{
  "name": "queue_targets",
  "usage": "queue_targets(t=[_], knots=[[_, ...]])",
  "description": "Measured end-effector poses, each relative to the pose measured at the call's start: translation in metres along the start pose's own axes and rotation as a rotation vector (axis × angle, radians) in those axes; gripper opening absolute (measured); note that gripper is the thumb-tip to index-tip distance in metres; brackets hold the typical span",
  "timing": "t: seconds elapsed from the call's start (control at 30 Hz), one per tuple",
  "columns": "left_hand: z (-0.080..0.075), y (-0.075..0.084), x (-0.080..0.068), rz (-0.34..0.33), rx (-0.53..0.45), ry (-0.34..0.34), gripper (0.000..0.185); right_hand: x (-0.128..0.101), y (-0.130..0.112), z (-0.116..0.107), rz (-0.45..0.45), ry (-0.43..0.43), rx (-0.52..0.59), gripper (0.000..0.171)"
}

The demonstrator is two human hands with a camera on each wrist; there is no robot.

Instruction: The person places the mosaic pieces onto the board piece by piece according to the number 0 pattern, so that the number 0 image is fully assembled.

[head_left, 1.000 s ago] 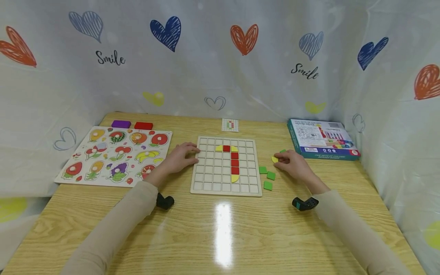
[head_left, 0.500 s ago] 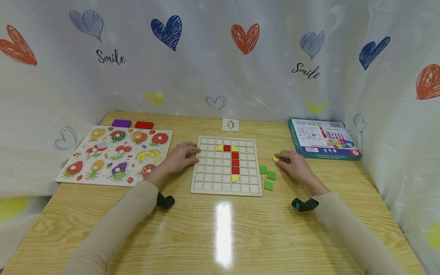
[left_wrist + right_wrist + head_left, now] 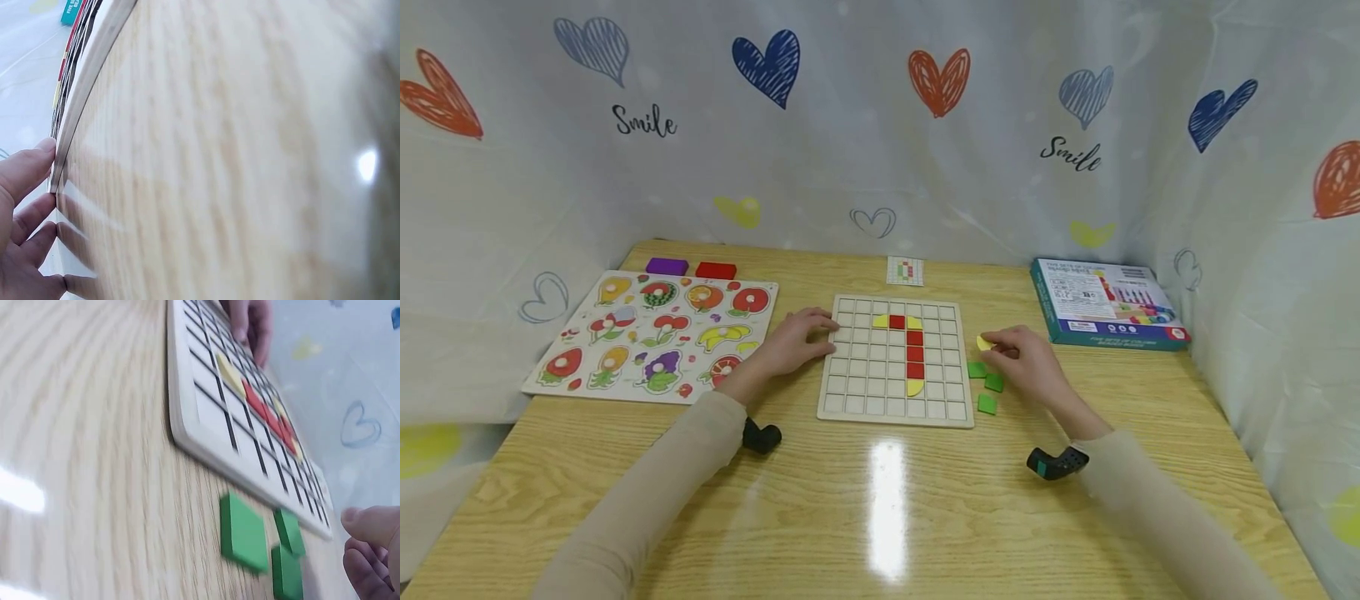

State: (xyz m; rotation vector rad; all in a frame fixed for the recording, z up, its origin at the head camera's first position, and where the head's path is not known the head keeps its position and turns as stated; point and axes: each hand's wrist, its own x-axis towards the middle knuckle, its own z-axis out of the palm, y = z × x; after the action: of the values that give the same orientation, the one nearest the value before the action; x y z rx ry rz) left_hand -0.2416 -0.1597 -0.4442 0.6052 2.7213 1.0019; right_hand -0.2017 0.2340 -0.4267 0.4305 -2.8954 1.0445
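Inside grid board [image 3: 853, 392]: red squares [image 3: 914, 353], yellow pieces [image 3: 913, 388]; right hand [image 3: 1026, 360] pinches yellow piece [image 3: 984, 342].

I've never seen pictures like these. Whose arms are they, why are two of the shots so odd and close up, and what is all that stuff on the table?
There is no machine here: a person sits at a wooden table, wearing one camera on the head and one on each wrist. The wide picture is the head view; the two slanted close-ups are the wrist views, low over the tabletop.

The left hand rests with its fingers against the left edge of a gridded board, which holds red and yellow tiles. The right hand pinches a yellow piece just right of the board. Three green squares lie loose beside it. Also there: a fruit puzzle, a pattern card and a box.
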Motion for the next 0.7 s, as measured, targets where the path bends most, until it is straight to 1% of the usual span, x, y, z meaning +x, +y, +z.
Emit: queue_targets(t=[0.13,0.33,0.47,0.7], knots=[[0.0,0.0,0.0,0.003,0.001,0.002,0.038,-0.002,-0.016,0.008,-0.039,-0.013,0.018,0.031],[0.0,0.0,0.0,0.01,0.002,0.004,0.039,-0.004,-0.034,0.022,-0.047,-0.055,0.052,0.03],[0.001,0.0,0.0,0.011,0.002,0.008,0.039,-0.006,-0.046,0.03,-0.077,-0.083,0.073,0.027],[0.001,0.001,0.0,0.015,0.003,0.007,0.038,-0.006,-0.063,0.048,-0.126,-0.157,0.056,0.024]])
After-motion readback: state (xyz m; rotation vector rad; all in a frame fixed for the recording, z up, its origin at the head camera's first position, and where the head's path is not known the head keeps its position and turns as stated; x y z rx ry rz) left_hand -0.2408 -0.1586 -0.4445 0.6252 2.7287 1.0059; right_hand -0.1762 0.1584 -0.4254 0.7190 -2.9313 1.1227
